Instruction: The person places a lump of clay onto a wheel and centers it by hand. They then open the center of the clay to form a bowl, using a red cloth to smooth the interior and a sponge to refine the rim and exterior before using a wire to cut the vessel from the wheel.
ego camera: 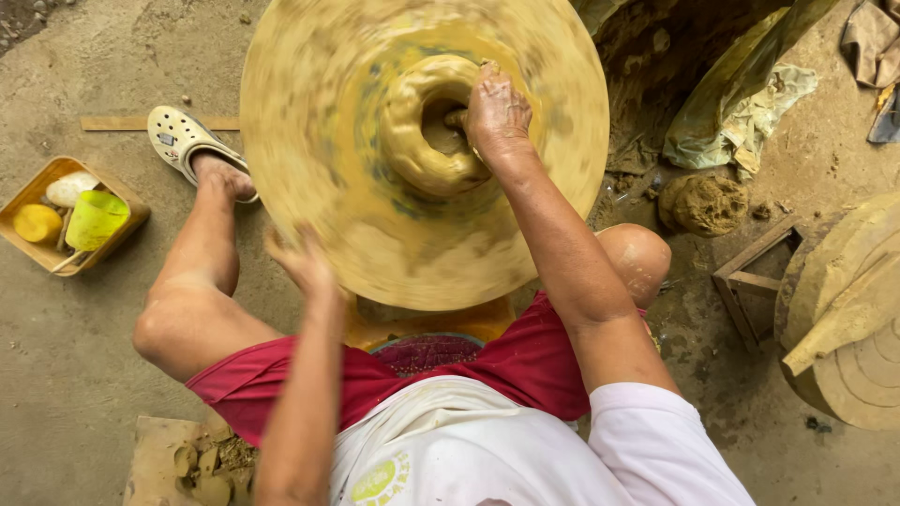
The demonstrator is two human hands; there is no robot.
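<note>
A wide round potter's wheel [309, 141], smeared with yellow-brown clay, is blurred with spin. At its centre sits a lump of wet clay [417, 141] with a hollow in the top. My right hand [495, 112] rests on the lump's right side, fingers dipping into the hollow. My left hand [300, 260] is blurred at the wheel's near left rim, fingers apart, holding nothing I can see. My bare knees flank the wheel.
A small wooden tray [23, 239] with a yellow sponge, a pale lump and a green cup lies on the ground at left. A clay lump [708, 201], plastic sheeting [741, 94], a wooden frame [750, 281] and stacked round boards [858, 319] are at right. Clay scraps [202, 464] lie bottom left.
</note>
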